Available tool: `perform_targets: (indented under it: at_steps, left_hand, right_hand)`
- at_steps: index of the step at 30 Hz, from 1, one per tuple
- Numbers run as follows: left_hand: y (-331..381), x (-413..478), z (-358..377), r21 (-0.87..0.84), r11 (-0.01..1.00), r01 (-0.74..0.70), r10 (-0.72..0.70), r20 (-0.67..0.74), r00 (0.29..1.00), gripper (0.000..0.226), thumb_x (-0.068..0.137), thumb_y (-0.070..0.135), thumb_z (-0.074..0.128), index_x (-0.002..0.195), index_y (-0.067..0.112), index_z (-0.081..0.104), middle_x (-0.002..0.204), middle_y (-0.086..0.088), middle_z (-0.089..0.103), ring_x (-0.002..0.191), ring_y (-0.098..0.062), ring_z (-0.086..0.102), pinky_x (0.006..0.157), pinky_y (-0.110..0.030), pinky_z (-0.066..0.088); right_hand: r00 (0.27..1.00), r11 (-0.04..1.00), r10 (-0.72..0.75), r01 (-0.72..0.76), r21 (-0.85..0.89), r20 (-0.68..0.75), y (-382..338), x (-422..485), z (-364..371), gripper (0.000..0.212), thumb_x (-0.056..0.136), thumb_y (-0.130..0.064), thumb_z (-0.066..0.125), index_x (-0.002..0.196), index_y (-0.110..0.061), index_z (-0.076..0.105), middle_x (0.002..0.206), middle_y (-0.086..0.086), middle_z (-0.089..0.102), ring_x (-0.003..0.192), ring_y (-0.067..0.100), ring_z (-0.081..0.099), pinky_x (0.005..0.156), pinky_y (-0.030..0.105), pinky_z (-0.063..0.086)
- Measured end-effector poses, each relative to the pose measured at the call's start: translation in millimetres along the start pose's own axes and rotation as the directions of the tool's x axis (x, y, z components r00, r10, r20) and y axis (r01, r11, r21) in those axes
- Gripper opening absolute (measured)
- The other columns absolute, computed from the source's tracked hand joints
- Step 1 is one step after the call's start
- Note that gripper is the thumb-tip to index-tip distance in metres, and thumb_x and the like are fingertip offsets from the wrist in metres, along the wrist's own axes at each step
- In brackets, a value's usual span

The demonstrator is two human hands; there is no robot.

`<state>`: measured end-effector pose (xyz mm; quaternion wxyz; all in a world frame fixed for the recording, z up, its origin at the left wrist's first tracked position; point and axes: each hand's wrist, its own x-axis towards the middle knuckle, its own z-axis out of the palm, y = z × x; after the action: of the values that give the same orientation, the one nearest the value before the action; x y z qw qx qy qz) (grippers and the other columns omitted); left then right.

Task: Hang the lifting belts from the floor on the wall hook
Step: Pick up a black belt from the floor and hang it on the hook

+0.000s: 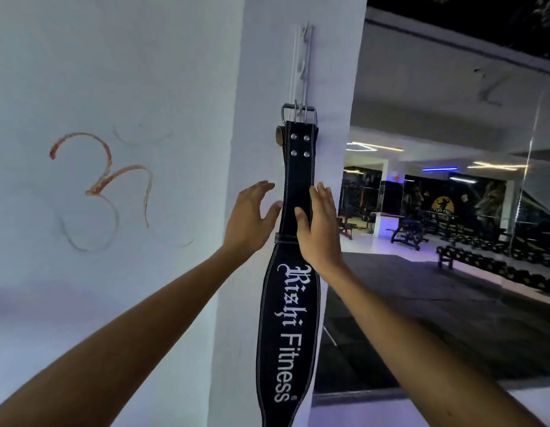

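The black lifting belt (290,303) hangs straight down the white wall (258,72). Its long side runs up and down. Its metal buckle (299,112) sits at the top, caught on the wall hook (304,66). The belt lies right between the two hands. The right hand (318,224) is nearer: its thumb lies over the belt's front, though I cannot tell if it presses on it. It is open and flat and grips nothing. The left hand (250,215) is just beside the belt's other edge, fingers spread wide, holding nothing. I think this belt is hung now. Any other belts on the floor are out of sight.
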<state>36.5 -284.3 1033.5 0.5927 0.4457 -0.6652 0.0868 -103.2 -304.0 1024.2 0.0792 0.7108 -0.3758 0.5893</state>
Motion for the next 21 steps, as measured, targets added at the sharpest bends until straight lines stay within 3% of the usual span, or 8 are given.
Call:
perform_targets:
  at_steps: [6,10,13,15,17,21]
  left_hand:
    - [-1.3,-107.7,7.1,-0.108,0.947,0.304,-0.301,0.036,0.953,0.04,0.094,0.032,0.053,0.128,0.013,0.056,0.132,-0.005,0.06,0.122,-0.02,0.053,0.102,-0.038,0.043]
    - [-4.3,-197.6,15.9,-0.088,0.879,0.468,-0.46,0.1,0.882,0.034,0.093,0.029,0.055,0.123,0.012,0.059,0.126,-0.005,0.063,0.115,-0.021,0.056,0.097,-0.038,0.047]
    - [-7.7,-258.4,24.2,-0.081,0.801,0.594,-0.579,0.148,0.802,0.026,0.092,0.025,0.057,0.113,0.012,0.064,0.113,-0.002,0.067,0.106,-0.021,0.061,0.091,-0.035,0.049]
    - [-9.4,-285.5,25.3,-0.048,0.777,0.627,-0.61,0.182,0.771,0.026,0.092,0.024,0.057,0.114,0.01,0.064,0.113,-0.003,0.068,0.104,-0.02,0.061,0.087,-0.029,0.047]
    - [-15.4,-325.4,30.2,0.008,0.721,0.693,-0.679,0.208,0.704,0.03,0.092,0.024,0.057,0.116,0.008,0.063,0.115,-0.006,0.068,0.102,-0.018,0.062,0.085,-0.024,0.044]
    - [-29.3,-416.9,36.6,0.125,0.594,0.795,-0.793,0.259,0.551,0.03,0.091,0.023,0.058,0.116,0.007,0.064,0.113,-0.009,0.069,0.094,-0.013,0.059,0.082,-0.021,0.042]
  right_hand:
    - [0.996,0.997,0.031,-0.036,0.067,0.08,8.0,-118.8,-1.0,0.048,0.097,-0.015,0.051,0.142,-0.001,0.038,0.153,0.016,0.035,0.145,0.027,0.026,0.11,0.002,0.005]
    - [0.967,0.977,0.133,-0.164,0.134,0.215,14.9,-209.7,0.0,0.047,0.096,-0.015,0.051,0.139,0.0,0.042,0.149,0.019,0.041,0.142,0.031,0.033,0.112,0.009,0.013]
    - [0.907,0.935,0.235,-0.309,0.172,0.349,18.6,-273.9,1.7,0.044,0.095,-0.015,0.05,0.137,-0.002,0.043,0.145,0.017,0.044,0.137,0.027,0.038,0.108,0.002,0.018]
    - [0.88,0.906,0.276,-0.373,0.202,0.386,14.0,-299.4,-0.3,0.042,0.096,-0.015,0.051,0.137,-0.006,0.044,0.143,0.013,0.047,0.133,0.024,0.043,0.109,0.013,0.03]
    - [0.816,0.863,0.346,-0.47,0.184,0.462,17.6,-338.5,1.7,0.041,0.096,-0.014,0.052,0.136,-0.005,0.045,0.139,0.013,0.051,0.13,0.023,0.046,0.106,0.02,0.035]
    - [0.643,0.76,0.467,-0.643,0.096,0.608,26.6,-422.3,3.4,0.04,0.096,-0.012,0.052,0.134,-0.001,0.047,0.136,0.016,0.055,0.128,0.027,0.05,0.101,0.018,0.032]
